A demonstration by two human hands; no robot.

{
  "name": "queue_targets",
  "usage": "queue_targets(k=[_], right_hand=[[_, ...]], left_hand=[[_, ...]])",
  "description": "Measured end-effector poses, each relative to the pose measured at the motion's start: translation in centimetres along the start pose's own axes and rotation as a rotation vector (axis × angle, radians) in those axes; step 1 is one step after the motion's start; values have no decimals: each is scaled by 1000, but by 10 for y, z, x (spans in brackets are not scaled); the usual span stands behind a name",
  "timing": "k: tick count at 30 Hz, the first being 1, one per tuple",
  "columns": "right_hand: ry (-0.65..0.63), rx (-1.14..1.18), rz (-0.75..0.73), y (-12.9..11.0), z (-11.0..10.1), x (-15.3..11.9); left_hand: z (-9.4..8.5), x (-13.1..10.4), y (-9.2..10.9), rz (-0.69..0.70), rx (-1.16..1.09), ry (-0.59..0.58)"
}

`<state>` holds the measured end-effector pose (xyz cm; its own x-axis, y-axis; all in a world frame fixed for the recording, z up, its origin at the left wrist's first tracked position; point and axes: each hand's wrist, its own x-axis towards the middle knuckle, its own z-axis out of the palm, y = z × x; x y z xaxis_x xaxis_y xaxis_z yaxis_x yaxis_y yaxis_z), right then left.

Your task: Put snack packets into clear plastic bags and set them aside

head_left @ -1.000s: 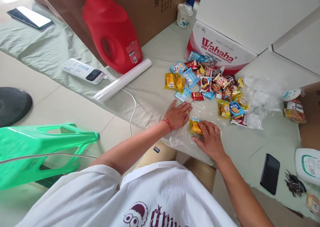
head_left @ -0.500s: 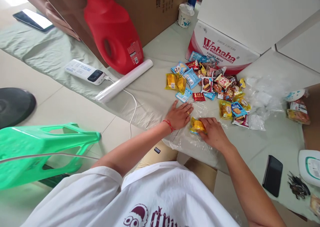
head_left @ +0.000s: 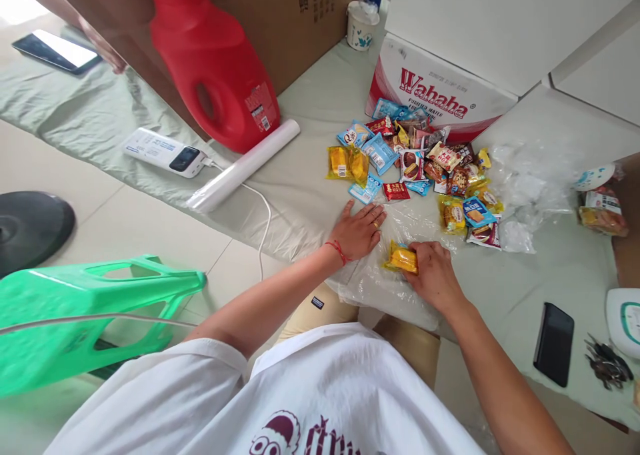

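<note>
My left hand (head_left: 359, 231) lies flat with its fingers spread on the near part of the table, at the left edge of a clear plastic sheet (head_left: 365, 278). A yellow-wrapped snack cake (head_left: 401, 258) is over that sheet, and my right hand (head_left: 436, 273) grips its right end. A bit of blue shows at the cake's upper edge; what it belongs to I cannot tell. Beyond my hands is a pile of small wrapped snacks (head_left: 413, 165) in blue, red, brown and yellow packets.
A roll of clear film (head_left: 245, 167) lies by a red jug (head_left: 220, 75) and a white power bank (head_left: 163, 151) with a cable. Behind the snacks stands a Wahaha carton (head_left: 435, 88). Crumpled plastic bags (head_left: 530, 181), a phone (head_left: 554, 343) and keys (head_left: 607, 363) are at right; a green stool (head_left: 100, 315) stands left.
My right hand has shifted slightly right with the snack cake, whose yellow wrapper now shows more. My left hand stays flat in place. The whole view has tilted a little.
</note>
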<state>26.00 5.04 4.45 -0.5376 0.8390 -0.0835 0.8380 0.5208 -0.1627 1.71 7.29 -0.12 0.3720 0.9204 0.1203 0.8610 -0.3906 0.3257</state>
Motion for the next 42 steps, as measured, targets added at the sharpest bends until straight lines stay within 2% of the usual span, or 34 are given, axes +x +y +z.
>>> queue_targets(k=[3, 6, 9, 12, 16, 24, 29, 33, 37, 40, 42], right_hand=[[-5, 89, 54, 9, -5, -5], [23, 228, 135, 15, -19, -5], [-24, 314, 130, 9, -29, 4], [-103, 243, 74, -6, -21, 17], [-127, 71, 68, -19, -4, 24], [-42, 30, 54, -19, -17, 1], [-57, 45, 50, -19, 3, -5], [0, 63, 76, -18, 13, -5], [118, 147, 43, -20, 4, -15], [272, 242, -13, -21, -5, -36], [323, 274, -48, -22, -5, -53]], left_hand=[[1, 0, -1, -1, 10, 2], [2, 0, -1, 1, 11, -10], [1, -1, 0, 0, 5, -18], [0, -1, 0, -4, 1, -12], [1, 0, -1, 3, -1, 0], [2, 0, -1, 1, -10, -5], [1, 0, -3, 1, -27, 5], [-5, 2, -9, -26, -132, -27], [-20, 4, -16, -64, -231, 39], [-33, 2, -18, 15, -222, 162], [-40, -2, -17, 119, -196, 205]])
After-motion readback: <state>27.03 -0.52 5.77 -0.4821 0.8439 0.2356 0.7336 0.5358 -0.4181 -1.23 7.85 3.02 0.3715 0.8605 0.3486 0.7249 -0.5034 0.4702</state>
